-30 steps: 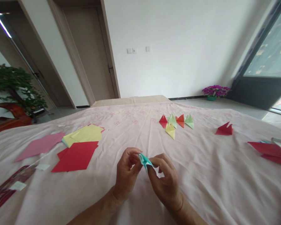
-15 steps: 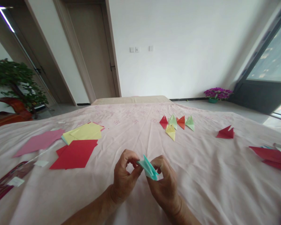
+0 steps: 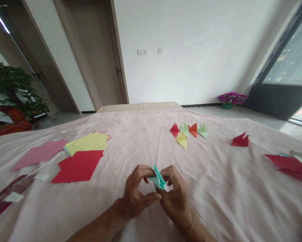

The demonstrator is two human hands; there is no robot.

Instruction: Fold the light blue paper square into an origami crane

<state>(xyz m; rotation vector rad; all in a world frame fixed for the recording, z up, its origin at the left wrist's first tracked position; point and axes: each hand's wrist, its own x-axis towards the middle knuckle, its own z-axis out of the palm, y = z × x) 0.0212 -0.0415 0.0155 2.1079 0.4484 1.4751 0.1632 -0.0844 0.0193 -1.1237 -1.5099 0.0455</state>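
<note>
A small folded piece of teal origami paper (image 3: 158,179), with a pointed flap standing up, is held between my two hands above the cloth. My right hand (image 3: 176,193) pinches its right side between thumb and curled fingers. My left hand (image 3: 137,190) curls its fingers around the upper left edge of the paper. Its thumb lies lower, apart from those fingers, its tip close to my right thumb. Part of the left fingertips is hidden behind the paper.
A pink patterned cloth (image 3: 216,198) covers the table. Red sheets (image 3: 77,167), yellow sheets (image 3: 90,142) and a pink sheet (image 3: 38,154) lie left. Several folded pieces, including a yellow one (image 3: 182,141), sit beyond my hands. A dark red folded piece (image 3: 240,140) and red paper (image 3: 289,166) lie right.
My left thumb has moved off the paper, down and to the right, while its fingers shifted over the upper left edge. The teal paper has turned slightly and moved a little left.
</note>
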